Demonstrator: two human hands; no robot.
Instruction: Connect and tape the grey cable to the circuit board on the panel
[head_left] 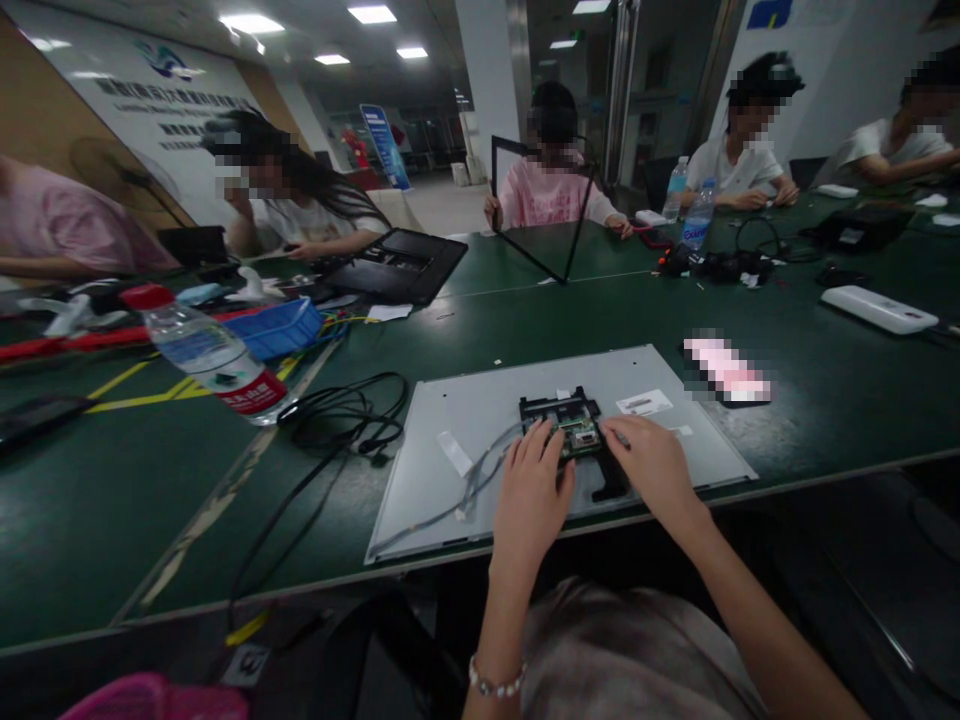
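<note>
At the left of the green table point(420, 340), a bottle with a red cap point(217, 365) leaned to the left, a blue basket point(281, 328) just beyond it. Black cables point(345, 420) lay in a loose tangle between the bottle and a silver panel point(487, 400), which rested flat at the near edge. Farther back, a large black casing point(420, 262) sat tilted near a person with long hair point(322, 215).

Grey wires point(480, 475) ran over the panel's left part toward a black bracket point(611, 478) with a green circuit board point(577, 432), lying on the panel right of its middle. The left hand point(534, 490) (the one with a beaded bracelet point(497, 680) at the wrist) came in from the near side, fingers curved and slightly apart, fingertips on the left part of the board and bracket. The right hand point(649, 455) was at the bracket's right edge — thumb and fingertips drawn close together, though whether they pinched anything could not be told.

Across the table, a person in pink point(544, 195) held up a thin black frame point(529, 256). To the right of the panel lay a phone point(724, 370) with a blurred screen, and farther right — toward the far side — a white device point(877, 308).
</note>
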